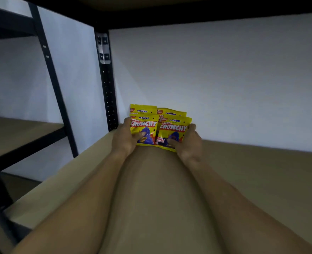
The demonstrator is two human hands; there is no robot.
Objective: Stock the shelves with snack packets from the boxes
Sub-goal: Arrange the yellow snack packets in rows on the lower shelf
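Several yellow "Crunchy" snack packets stand upright at the back left corner of the brown shelf board (243,180), against the white wall. My left hand (126,139) grips the front left packet (145,128), thumb across its face. My right hand (187,142) grips the front right packet (173,131) the same way. Two more packets (143,109) stand directly behind them, only their tops showing. Both forearms stretch over the shelf board toward the packets.
A black metal upright (106,85) stands just left of the packets. The underside of the shelf above (188,10) runs overhead. To the left is a neighbouring rack with a slanted black post (52,79) and a brown shelf (19,132). No boxes are in view.
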